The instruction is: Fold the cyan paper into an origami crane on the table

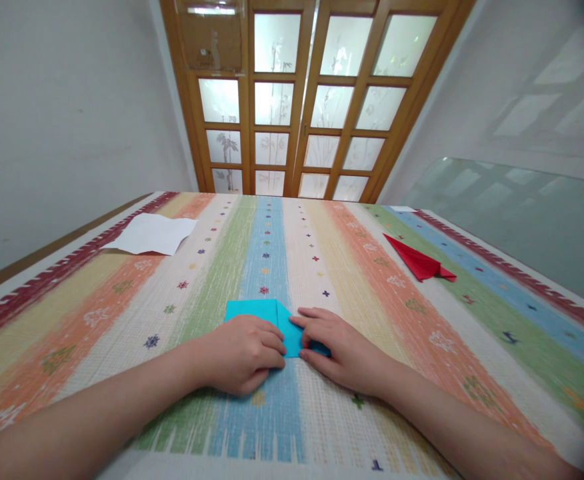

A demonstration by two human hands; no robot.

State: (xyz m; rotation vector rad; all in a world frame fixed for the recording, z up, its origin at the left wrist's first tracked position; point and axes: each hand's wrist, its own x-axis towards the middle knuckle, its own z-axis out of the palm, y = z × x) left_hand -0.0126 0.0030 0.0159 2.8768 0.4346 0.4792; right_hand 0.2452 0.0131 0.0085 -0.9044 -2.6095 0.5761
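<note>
A bright blue sheet of paper (pixel 252 310), partly folded, lies near the front middle of the striped tablecloth. My left hand (pixel 245 353) rests over its lower left part with the fingers curled down onto it. At the paper's right end, my right hand (pixel 335 347) has its thumb and fingers around the folded edge. A vertical crease and a slanted upper right corner show between the hands. The paper's lower left part is hidden under my left hand.
A white sheet of paper (pixel 152 233) lies at the left, its edges slightly lifted. On the right is a folded red paper shape (pixel 417 259). The striped tablecloth (pixel 212 267) reaches back to wooden doors with glass panes (pixel 272 103). A glass panel (pixel 522 227) leans along the right wall.
</note>
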